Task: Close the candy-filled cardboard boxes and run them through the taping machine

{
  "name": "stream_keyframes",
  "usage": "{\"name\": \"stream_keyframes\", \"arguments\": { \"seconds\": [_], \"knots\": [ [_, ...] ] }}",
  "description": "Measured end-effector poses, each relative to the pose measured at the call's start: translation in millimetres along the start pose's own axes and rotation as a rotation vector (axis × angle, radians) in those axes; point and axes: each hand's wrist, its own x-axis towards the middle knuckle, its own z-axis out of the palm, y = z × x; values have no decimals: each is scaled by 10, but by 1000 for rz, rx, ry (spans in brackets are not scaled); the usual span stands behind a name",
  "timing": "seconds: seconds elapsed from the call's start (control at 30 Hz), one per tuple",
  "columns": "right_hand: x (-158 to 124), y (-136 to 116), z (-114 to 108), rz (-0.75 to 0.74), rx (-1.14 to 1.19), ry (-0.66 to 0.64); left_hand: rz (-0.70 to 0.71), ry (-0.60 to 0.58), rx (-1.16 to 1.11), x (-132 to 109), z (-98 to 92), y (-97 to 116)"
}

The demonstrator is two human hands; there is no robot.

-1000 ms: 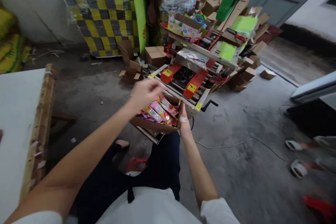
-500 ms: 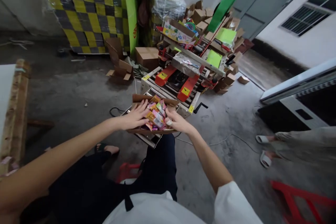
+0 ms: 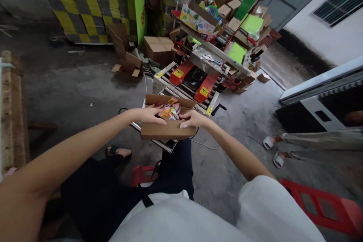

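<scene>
An open cardboard box (image 3: pixel 167 132) rests on the roller stand in front of me, its near wall facing my body. Small colourful sachets (image 3: pixel 171 112) in orange, pink and green lie heaped inside it. My left hand (image 3: pixel 151 115) grips the near wall's left part, thumb along the rim and fingers inside. On the right part of the same wall, my right hand (image 3: pixel 193 118) has its thumb outside and its fingers inside the box. The fingertips of both hands are partly hidden by the wall or the sachets.
A box-taping machine (image 3: pixel 195 72) with orange plates and a crank handle (image 3: pixel 219 109) stands just beyond. Flattened and open cartons (image 3: pixel 127 64) lie behind left. A person's legs (image 3: pixel 314 140) are at right, near a red stool (image 3: pixel 320 204). A cable crosses the floor.
Both hands have gone from lying flat over the sachets to holding the near wall. That wall now stands higher in view, hiding part of the contents. The camera view has shifted.
</scene>
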Motion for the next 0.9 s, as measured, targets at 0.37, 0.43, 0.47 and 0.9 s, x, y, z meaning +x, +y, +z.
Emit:
{"name": "stream_keyframes", "arguments": {
  "seconds": [0.37,0.43,0.47,0.9],
  "knots": [
    [-271,-90,568,-284,-494,514,35,494,188,-312,410,264],
    [-233,-145,600,-297,-533,395,127,418,232,-354,457,338],
    [-195,-168,590,-279,-534,346,145,401,236,-365,492,369],
    [77,-188,447,-257,-359,395,21,207,324,-207,450,599]
  ]
}}
